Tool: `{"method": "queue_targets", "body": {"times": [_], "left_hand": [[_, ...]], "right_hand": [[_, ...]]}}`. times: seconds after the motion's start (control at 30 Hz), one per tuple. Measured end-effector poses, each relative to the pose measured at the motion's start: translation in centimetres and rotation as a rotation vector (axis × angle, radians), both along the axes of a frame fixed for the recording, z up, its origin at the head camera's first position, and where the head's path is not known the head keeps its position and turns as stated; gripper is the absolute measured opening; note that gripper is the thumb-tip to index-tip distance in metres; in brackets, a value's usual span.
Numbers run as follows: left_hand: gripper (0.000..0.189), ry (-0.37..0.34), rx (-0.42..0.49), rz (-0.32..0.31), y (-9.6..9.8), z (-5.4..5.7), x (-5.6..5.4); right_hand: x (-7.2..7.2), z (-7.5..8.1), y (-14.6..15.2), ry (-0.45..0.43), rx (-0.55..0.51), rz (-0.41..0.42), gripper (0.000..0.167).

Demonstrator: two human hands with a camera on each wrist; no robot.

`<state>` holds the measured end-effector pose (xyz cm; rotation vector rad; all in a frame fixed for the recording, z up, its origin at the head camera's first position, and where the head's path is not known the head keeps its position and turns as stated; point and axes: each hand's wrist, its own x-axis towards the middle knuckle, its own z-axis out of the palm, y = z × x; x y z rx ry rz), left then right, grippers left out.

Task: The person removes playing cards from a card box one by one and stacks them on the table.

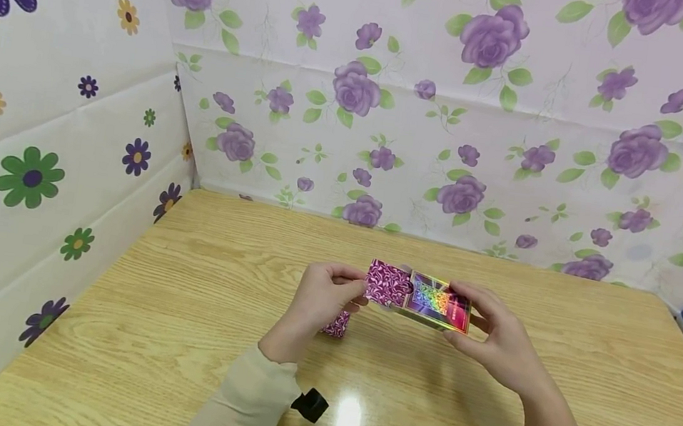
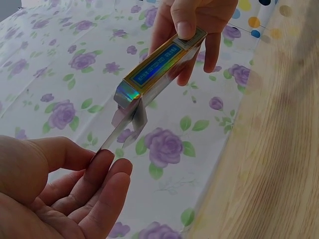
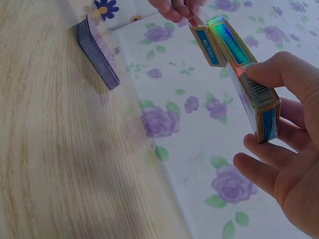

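My right hand point(image 1: 496, 341) holds a shiny, rainbow-coloured playing card box point(image 1: 440, 302) by its right end, thumb on one narrow side and fingers on the other. From the box's left end sticks out a thin playing card point(image 1: 387, 284) with a pink and white swirl back. My left hand point(image 1: 320, 300) pinches that card's outer edge between thumb and fingers. An end flap point(image 3: 208, 47) of the box hangs open beside the card in the right wrist view. Below the left hand, a deck of cards point(image 3: 97, 52) with the same swirl pattern lies on the table, partly hidden in the head view.
The wooden table point(image 1: 207, 296) has a bright reflection near its front. A flowered cloth point(image 1: 324, 146) hangs behind it, and another flower-patterned sheet point(image 1: 54, 132) stands along the left. Black wrist mounts point(image 1: 311, 405) sit at both sleeves.
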<state>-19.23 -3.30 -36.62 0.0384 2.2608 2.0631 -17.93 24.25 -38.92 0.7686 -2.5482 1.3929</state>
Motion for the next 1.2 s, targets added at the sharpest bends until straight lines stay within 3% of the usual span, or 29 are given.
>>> {"method": "queue_targets", "body": {"times": [0.67, 1.2], "left_hand": [[0.016, 0.037, 0.014, 0.029, -0.7, 0.5, -0.1], [0.016, -0.009, 0.023, 0.082, -1.6, 0.4, -0.6]], "right_hand": [[0.2, 0.1, 0.2, 0.018, -0.006, 0.001, 0.063], [0.1, 0.3, 0.2, 0.017, -0.003, -0.003, 0.063]]}}
